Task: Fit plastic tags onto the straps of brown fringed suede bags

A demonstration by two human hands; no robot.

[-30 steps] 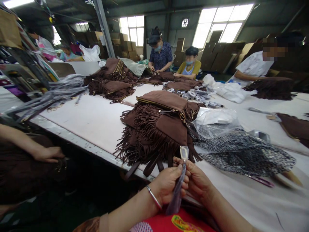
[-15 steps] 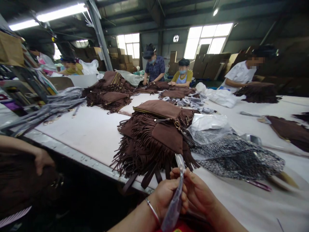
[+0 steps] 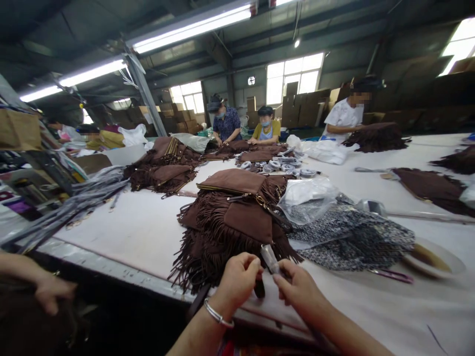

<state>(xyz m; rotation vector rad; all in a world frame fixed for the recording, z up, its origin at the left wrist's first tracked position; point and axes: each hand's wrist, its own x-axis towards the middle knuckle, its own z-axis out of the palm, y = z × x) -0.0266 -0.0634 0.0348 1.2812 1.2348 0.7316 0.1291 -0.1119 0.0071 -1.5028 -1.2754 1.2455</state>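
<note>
My right hand (image 3: 302, 289) is closed around a bag strap wrapped in clear plastic (image 3: 268, 256), whose wrapped end sticks out past the fingers. Close beside it, my left hand (image 3: 240, 277), with a silver bangle at the wrist, has its thumb and fingertips pinched together; what they hold, if anything, is too small to make out. Just beyond both hands lies a stack of brown fringed bags (image 3: 247, 220) with gold zips and clasps, its fringe hanging towards the table edge. A dark strap end (image 3: 260, 289) shows between my hands.
Grey wrapped straps (image 3: 100, 190) lie at the left, and more brown bags (image 3: 163, 175) behind. A black-and-white patterned cloth (image 3: 352, 240), clear plastic bag (image 3: 308, 198) and purple-handled tool (image 3: 393, 276) are at the right. A co-worker's hand (image 3: 52, 291) is at lower left; several people work across the table.
My hands have come apart: the left has moved up and left off the wrapped strap, while the right keeps hold of it. The view has turned right, and the co-worker's hand has shifted lower.
</note>
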